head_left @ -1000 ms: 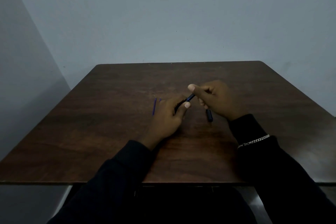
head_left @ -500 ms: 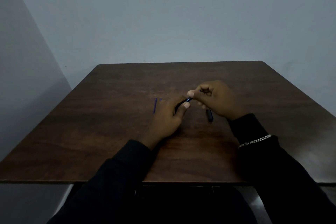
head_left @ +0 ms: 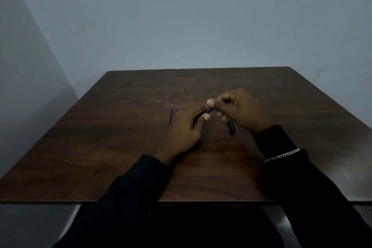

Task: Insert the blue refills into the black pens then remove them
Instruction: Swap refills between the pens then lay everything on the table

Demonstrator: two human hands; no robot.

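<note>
My left hand (head_left: 184,129) grips a black pen (head_left: 198,116) over the middle of the brown table (head_left: 120,147). Only a short blue refill end (head_left: 209,110) shows between the two hands. My right hand (head_left: 239,109) pinches that end with thumb and fingers, and a small shiny bit glints among its fingers. A loose blue refill (head_left: 171,117) lies on the table just left of my left hand. A second black pen (head_left: 231,127) lies on the table below my right hand, partly hidden by it.
The table stands in a corner, with a grey wall behind it and another at the left. Dark sleeves cover both forearms, and a silver bracelet (head_left: 281,155) sits on the right wrist.
My right hand has moved left toward my left hand, so less of the blue refill shows between them. My left hand and the items lying on the table have stayed put.
</note>
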